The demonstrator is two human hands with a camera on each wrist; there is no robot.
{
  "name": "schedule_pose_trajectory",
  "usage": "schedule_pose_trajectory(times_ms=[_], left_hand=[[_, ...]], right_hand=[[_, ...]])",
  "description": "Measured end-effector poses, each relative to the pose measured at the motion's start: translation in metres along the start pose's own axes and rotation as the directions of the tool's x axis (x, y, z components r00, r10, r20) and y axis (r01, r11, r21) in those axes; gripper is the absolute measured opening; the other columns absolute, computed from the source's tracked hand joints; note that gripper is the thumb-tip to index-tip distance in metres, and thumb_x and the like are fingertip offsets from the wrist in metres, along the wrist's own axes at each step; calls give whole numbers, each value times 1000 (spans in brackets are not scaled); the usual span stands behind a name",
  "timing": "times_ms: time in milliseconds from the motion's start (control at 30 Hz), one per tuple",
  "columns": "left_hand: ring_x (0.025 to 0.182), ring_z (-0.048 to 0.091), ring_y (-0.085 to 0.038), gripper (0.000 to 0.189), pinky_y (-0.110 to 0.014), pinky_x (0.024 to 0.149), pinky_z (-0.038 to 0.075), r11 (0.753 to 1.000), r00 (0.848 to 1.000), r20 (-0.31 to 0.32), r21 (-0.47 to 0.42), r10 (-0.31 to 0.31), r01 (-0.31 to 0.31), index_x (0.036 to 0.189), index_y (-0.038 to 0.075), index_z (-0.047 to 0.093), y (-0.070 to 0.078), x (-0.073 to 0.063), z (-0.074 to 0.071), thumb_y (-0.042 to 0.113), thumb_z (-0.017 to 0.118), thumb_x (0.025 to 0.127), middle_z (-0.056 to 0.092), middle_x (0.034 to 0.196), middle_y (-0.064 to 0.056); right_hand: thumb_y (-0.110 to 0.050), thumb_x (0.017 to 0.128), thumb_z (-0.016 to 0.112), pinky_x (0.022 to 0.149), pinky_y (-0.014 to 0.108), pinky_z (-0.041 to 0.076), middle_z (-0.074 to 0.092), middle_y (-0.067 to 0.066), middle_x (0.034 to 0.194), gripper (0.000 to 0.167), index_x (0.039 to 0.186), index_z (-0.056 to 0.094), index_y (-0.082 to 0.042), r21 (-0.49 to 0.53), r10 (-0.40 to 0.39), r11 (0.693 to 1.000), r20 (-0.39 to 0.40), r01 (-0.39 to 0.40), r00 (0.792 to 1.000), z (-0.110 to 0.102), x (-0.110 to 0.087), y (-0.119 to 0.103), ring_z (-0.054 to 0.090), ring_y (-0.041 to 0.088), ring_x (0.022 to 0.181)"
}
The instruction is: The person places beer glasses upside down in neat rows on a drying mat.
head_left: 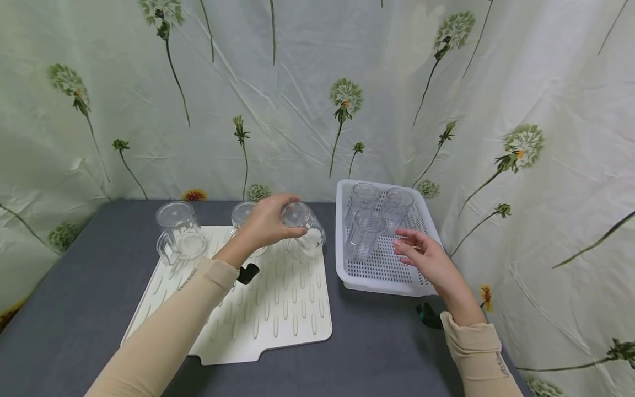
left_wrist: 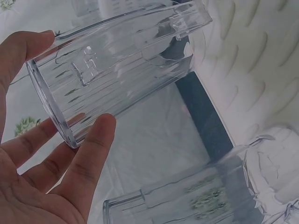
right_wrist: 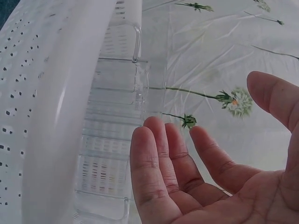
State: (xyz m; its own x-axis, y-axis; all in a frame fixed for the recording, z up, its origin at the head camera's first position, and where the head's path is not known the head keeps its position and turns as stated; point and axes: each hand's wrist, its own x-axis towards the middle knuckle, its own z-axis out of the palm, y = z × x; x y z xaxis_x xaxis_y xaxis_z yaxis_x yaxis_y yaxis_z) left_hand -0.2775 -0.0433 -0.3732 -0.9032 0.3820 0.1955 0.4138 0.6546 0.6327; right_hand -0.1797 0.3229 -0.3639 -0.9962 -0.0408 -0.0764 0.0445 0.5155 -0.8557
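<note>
In the head view my left hand (head_left: 270,223) grips the upper end of a clear glass mug (head_left: 313,234) by its rounded edge. The mug leans at a tilt over the back right corner of the white draining mat (head_left: 268,314). In the left wrist view, thumb and fingers lie on opposite sides of that end. A second clear mug (head_left: 243,212) stands partly hidden behind this hand. Farther left is a large clear mug (head_left: 181,231) with a handle. My right hand (head_left: 426,256) hovers, fingers loosely bent and holding nothing, by the white basket (head_left: 384,284).
Inside the perforated basket, three clear glasses (head_left: 361,234) stand grouped toward its back left. The mat and basket sit side by side on a dark grey table (head_left: 367,336). A flower-printed curtain (head_left: 297,110) hangs behind the table and along its right side.
</note>
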Motion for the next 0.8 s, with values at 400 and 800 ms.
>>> schedule_pose_trajectory(times_ms=[400, 800], left_hand=[[130, 65, -37, 78, -55, 104, 57, 999, 1000, -6, 31, -5, 5, 151, 9, 60, -3, 7, 6, 39, 91, 85, 65, 148, -14], [133, 63, -39, 77, -56, 106, 56, 997, 999, 9, 58, -47, 47, 151, 13, 61, -4, 11, 7, 39, 91, 85, 64, 150, -14]], right_hand=[[-36, 112, 60, 106, 40, 61, 60, 22, 137, 61, 159, 45, 0, -34, 13, 999, 3, -13, 1000, -4, 9, 1, 63, 39, 130], [-38, 112, 59, 114, 53, 55, 57, 25, 142, 64, 161, 42, 0, -50, 21, 999, 15, -21, 1000, -6, 17, -2, 61, 42, 132]])
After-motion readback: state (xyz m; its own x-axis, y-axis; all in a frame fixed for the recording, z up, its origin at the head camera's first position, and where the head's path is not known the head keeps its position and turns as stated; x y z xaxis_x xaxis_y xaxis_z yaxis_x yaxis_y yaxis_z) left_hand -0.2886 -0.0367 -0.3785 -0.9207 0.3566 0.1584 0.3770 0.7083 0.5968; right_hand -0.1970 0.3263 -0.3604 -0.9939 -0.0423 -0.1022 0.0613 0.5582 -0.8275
